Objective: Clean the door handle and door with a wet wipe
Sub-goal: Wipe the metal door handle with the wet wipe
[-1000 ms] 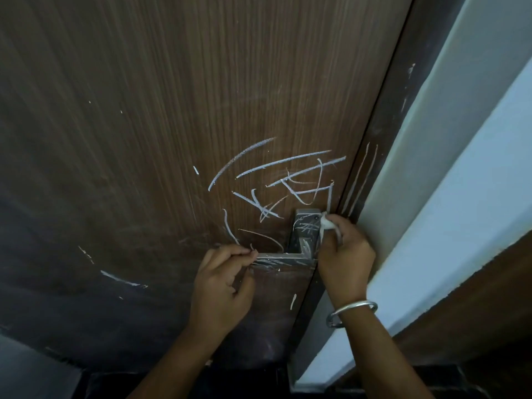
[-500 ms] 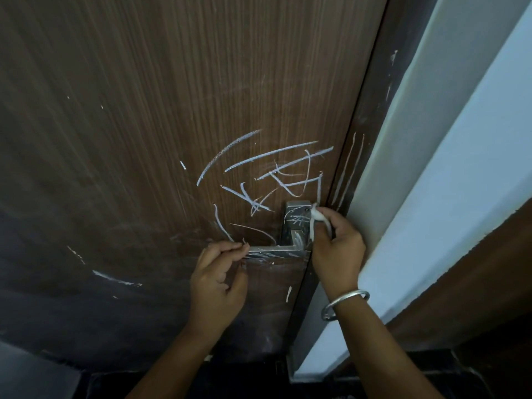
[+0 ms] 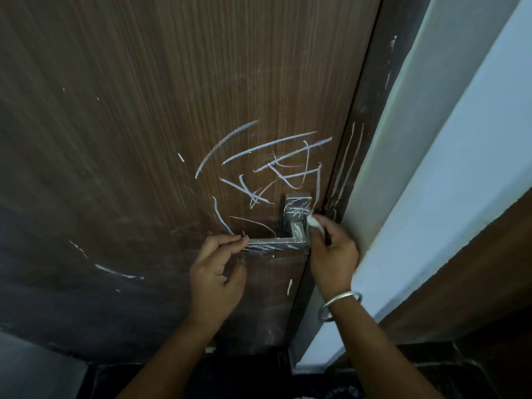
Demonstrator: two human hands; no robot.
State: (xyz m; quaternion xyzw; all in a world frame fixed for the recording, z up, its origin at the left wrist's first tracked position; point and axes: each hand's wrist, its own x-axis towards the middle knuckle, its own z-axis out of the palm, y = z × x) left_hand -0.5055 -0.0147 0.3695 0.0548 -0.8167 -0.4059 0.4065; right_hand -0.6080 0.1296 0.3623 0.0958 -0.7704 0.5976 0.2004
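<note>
A brown wood-grain door (image 3: 144, 139) fills the view, scribbled with white chalk marks (image 3: 270, 162) above the handle. The metal lever handle (image 3: 276, 242) with its square plate (image 3: 298, 207) sits near the door's right edge, also streaked white. My left hand (image 3: 218, 275) pinches the free left end of the lever. My right hand (image 3: 331, 251) holds a small white wet wipe (image 3: 313, 221) pressed against the right side of the handle plate. A silver bangle (image 3: 339, 305) circles my right wrist.
Right of the door runs a dark door frame (image 3: 371, 110) with chalk lines, then a pale blue-white wall (image 3: 460, 168). More chalk smears (image 3: 115, 273) lie on the door's lower left. Dark floor shows at the bottom.
The wipe in my right hand has slid slightly down along the plate's right edge. My left hand stays on the lever's end. The view has shifted a little.
</note>
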